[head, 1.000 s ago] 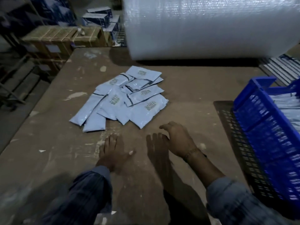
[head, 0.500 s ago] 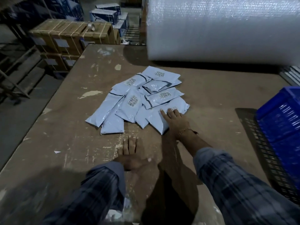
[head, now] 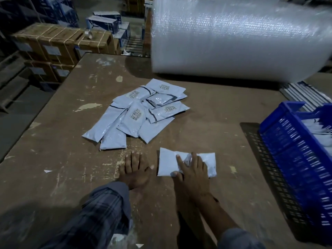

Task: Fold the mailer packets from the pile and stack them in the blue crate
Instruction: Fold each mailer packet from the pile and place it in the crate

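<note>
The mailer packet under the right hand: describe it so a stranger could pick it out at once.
Start at the big bubble wrap roll across the far end of the brown table, then come nearer past the pile of mailer packets. The one packet lies apart from that pile at the near side, with the right hand resting on it.
</note>
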Tool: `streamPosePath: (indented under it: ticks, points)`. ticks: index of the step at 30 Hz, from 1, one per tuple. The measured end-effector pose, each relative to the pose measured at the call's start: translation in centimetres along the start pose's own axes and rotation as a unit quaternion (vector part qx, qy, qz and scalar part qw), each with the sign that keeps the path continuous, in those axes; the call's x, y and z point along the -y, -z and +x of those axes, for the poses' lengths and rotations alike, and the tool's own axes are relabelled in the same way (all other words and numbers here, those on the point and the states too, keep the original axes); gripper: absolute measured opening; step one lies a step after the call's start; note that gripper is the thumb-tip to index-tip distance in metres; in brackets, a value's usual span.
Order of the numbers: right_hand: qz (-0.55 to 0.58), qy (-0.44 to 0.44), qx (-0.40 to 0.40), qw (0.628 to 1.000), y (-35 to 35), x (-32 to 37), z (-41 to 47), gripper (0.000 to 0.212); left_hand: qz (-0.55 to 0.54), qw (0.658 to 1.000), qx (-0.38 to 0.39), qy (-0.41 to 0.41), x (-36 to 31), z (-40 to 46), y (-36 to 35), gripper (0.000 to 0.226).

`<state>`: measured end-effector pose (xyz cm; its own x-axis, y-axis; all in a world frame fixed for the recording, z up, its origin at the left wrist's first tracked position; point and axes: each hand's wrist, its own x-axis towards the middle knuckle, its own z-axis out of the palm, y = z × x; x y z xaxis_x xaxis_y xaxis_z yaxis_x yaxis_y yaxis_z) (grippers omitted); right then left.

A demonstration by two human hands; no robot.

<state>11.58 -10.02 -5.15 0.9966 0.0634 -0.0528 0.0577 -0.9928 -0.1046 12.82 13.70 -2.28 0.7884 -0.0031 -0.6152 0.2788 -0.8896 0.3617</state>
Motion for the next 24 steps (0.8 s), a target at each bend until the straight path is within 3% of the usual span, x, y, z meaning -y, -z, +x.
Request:
streamPosePath:
  ticks: [5, 8, 10, 12, 16, 24]
  points:
    - [0.022, 0.001, -0.036, 0.999, 0.3, 1.8, -5.9, 0.068, -0.047, 0.991, -0.126, -0.021, 0.4, 1.6, -3.6, 0.07]
    - [0.057, -0.015, -0.082, 0.995, 0.9, 0.9, -6.8, 0.071, -0.076, 0.958, -0.269, -0.061, -0.9, 0.3, -5.3, 0.065]
    - [0.054, -0.023, -0.098, 0.993, 0.3, -0.3, -6.7, 0.069, -0.079, 0.939, -0.315, -0.116, -2.1, -0.5, -6.4, 0.073]
    - [0.059, -0.016, -0.098, 0.993, -1.1, -1.3, -6.4, 0.066, -0.029, 0.937, -0.309, -0.162, -3.2, -0.8, -7.4, 0.081]
    - [0.061, 0.007, -0.082, 0.995, -2.5, -2.2, -5.9, 0.06, 0.158, 0.907, -0.293, -0.256, -4.2, 0.6, -8.6, 0.067]
    - [0.07, 0.001, -0.073, 0.995, -2.4, -2.6, -5.5, 0.053, 0.192, 0.906, -0.261, -0.273, -3.3, 2.9, -9.6, 0.063]
